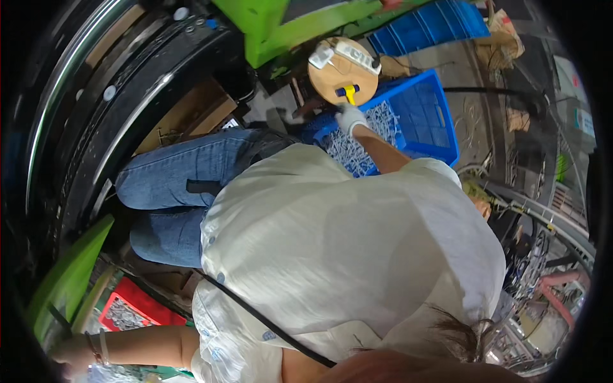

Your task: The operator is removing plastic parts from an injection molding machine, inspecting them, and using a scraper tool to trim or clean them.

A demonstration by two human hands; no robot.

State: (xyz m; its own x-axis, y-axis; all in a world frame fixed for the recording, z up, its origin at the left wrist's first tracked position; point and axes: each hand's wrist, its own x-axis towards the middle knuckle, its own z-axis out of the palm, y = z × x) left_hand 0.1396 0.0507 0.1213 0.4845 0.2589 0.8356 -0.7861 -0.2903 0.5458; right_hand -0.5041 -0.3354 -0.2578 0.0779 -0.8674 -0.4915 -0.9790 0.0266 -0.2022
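Observation:
My right hand [350, 119], in a white glove, reaches over the near rim of a blue crate [439, 96] filled in part with small grey-white parts [357, 142]. A mallet [348, 93] with a yellow handle and dark blue head lies over a round wooden top; its handle runs to the glove, and I cannot make out whether my fingers grip it. Down at the lower left, my left hand [70, 357] is blurred and dim, with bands on its wrist. It is beside a green panel [67, 281], and its fingers do not show clearly.
On the round wooden top [325, 83] sit a white power strip [357, 55] and a white plug-like block [321, 57]. Another blue crate [431, 27] stands beyond. A red bin [150, 300] holds grey parts near my left forearm. A black machine with shiny rails [137, 115] faces my knees.

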